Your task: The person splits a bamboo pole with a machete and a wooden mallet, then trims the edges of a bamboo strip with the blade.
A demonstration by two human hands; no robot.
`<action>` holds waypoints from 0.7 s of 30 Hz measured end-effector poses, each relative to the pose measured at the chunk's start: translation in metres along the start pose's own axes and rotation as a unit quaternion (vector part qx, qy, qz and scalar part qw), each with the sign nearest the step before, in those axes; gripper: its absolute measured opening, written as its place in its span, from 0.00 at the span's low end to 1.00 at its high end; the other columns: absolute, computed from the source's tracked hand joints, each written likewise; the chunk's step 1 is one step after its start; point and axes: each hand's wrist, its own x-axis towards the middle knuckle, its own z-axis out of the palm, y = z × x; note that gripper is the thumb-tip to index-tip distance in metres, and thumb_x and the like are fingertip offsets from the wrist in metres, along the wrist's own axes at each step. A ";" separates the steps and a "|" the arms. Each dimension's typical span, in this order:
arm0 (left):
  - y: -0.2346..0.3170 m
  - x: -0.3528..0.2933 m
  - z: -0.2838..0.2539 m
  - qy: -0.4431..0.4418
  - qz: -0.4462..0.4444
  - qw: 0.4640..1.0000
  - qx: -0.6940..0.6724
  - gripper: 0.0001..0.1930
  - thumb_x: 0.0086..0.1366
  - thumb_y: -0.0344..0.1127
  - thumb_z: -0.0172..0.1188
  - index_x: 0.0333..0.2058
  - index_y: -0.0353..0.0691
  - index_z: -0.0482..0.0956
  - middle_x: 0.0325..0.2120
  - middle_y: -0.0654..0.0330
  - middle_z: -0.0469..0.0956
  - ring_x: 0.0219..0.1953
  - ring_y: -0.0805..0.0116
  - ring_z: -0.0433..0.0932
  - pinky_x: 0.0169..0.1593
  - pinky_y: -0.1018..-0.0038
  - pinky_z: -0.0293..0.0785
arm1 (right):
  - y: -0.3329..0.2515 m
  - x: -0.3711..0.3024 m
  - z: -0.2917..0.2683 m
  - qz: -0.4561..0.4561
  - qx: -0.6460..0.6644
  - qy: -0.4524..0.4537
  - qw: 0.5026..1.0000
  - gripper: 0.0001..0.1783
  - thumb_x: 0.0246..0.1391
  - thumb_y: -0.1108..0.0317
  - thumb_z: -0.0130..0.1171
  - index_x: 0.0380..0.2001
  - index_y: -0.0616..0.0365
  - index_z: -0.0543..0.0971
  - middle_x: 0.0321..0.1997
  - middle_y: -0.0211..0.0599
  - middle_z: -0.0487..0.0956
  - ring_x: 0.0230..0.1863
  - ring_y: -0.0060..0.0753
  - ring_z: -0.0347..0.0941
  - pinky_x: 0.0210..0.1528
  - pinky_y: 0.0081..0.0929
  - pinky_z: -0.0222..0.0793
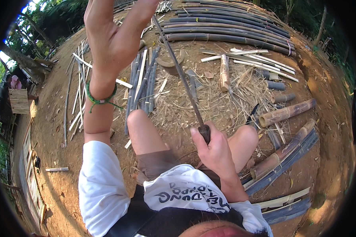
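Note:
My right hand (215, 152) is closed around the dark handle of a long knife (180, 71). Its narrow blade slants up and away to the left, seen nearly edge-on. My left hand (114, 43) is raised close to the camera, with a green cord bracelet on the wrist. Its thumb and fingers spread apart, though the upper frame edge cuts off the fingertips. The blade's far end comes close beside this hand; whether they touch I cannot tell. Past my knees, a curved piece of wood or bamboo (171, 66) and an upright split bamboo block (224, 73) rest among shavings.
Long bamboo poles (225, 29) lie stacked at the back. Split strips (142, 79) lie left of centre, and pale strips (261, 61) at right. Thick bamboo sections (288, 112) lie on the right, near a dark blade (252, 113). A bamboo panel (29, 173) is at far left.

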 end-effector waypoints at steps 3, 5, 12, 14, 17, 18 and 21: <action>0.007 -0.061 0.017 0.089 -0.110 0.989 -0.040 0.15 0.63 0.32 0.67 0.46 0.35 0.77 0.43 0.59 0.78 0.43 0.68 0.75 0.48 0.70 0.70 | -0.002 0.002 0.000 -0.001 0.009 -0.003 1.000 0.24 0.64 0.57 0.62 0.38 0.74 0.76 0.20 0.54 0.77 0.23 0.57 0.79 0.27 0.45 0.69; 0.029 -0.112 0.027 0.063 -0.268 0.960 -0.046 0.15 0.63 0.32 0.67 0.47 0.35 0.77 0.42 0.60 0.78 0.40 0.69 0.75 0.46 0.72 0.71 | -0.001 0.004 0.002 0.004 0.022 -0.006 1.000 0.24 0.64 0.56 0.62 0.38 0.74 0.76 0.19 0.53 0.77 0.22 0.55 0.79 0.27 0.44 0.69; 0.057 -0.134 0.051 0.041 -0.487 0.850 -0.197 0.16 0.64 0.28 0.69 0.48 0.33 0.75 0.37 0.64 0.75 0.36 0.82 0.72 0.32 0.84 0.73 | 0.010 0.003 0.007 -0.004 0.093 -0.007 0.996 0.16 0.67 0.61 0.60 0.32 0.63 0.74 0.16 0.24 0.69 0.19 0.15 0.62 0.21 0.25 0.57; 0.058 -0.133 0.052 0.045 -0.505 0.833 -0.222 0.15 0.64 0.28 0.68 0.48 0.33 0.75 0.36 0.64 0.75 0.34 0.83 0.72 0.32 0.86 0.73 | 0.015 0.003 0.003 0.018 0.112 -0.027 0.993 0.15 0.68 0.62 0.59 0.34 0.63 0.75 0.17 0.21 0.70 0.19 0.13 0.63 0.20 0.22 0.57; 0.055 -0.133 0.052 0.043 -0.514 0.826 -0.229 0.15 0.64 0.27 0.68 0.47 0.34 0.75 0.35 0.64 0.74 0.31 0.85 0.71 0.30 0.87 0.72 | 0.018 0.002 0.000 0.002 0.133 -0.035 0.991 0.15 0.68 0.60 0.59 0.35 0.63 0.75 0.17 0.21 0.70 0.18 0.12 0.63 0.20 0.21 0.56; 0.054 -0.134 0.052 0.042 -0.514 0.826 -0.227 0.15 0.64 0.27 0.68 0.47 0.34 0.75 0.34 0.64 0.74 0.30 0.86 0.71 0.30 0.87 0.72 | 0.015 0.002 -0.002 0.018 0.129 -0.036 0.991 0.17 0.67 0.59 0.61 0.34 0.65 0.75 0.17 0.28 0.71 0.18 0.19 0.65 0.22 0.26 0.58; 0.053 -0.133 0.055 0.040 -0.511 0.829 -0.223 0.14 0.64 0.27 0.69 0.45 0.33 0.75 0.33 0.65 0.73 0.29 0.86 0.71 0.28 0.88 0.70 | 0.005 0.000 -0.010 0.042 0.107 -0.030 0.993 0.20 0.64 0.57 0.63 0.33 0.68 0.76 0.17 0.43 0.73 0.19 0.36 0.69 0.25 0.35 0.64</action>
